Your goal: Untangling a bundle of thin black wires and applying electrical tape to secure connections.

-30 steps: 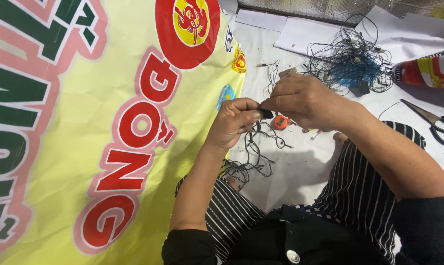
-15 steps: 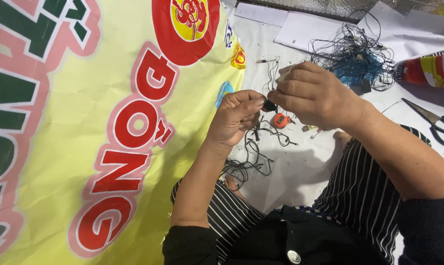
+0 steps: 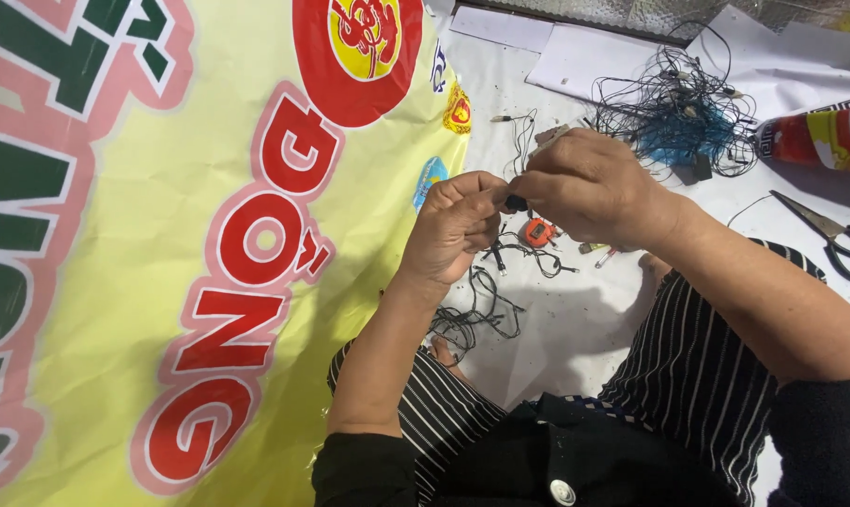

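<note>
A white sheet (image 3: 575, 329) covers the ground, with a yellow banner (image 3: 115, 282) printed in red and green laid over its left part. Right of the banner lie a loose black wire bundle (image 3: 472, 314), a small orange piece (image 3: 538, 232) and — farther up — a tangle of black and blue wires (image 3: 678, 117). Still farther right sit black-handled scissors (image 3: 833, 235), white paper sheets (image 3: 575, 61) and what may be a red packet (image 3: 819, 136).

Left hand (image 3: 458, 225) and right hand (image 3: 589, 188) brought together over white sheet (image 3: 575, 319), fingertips pinching small black part (image 3: 516, 202) between them. Thin black wires (image 3: 481, 314) trailing below the hands. Orange clip-like piece (image 3: 537, 232) just beneath. Tangle of dark wires (image 3: 678, 117) farther back. Scissors (image 3: 833, 235) at right edge. Yellow printed banner (image 3: 134, 263) spread at left.
</note>
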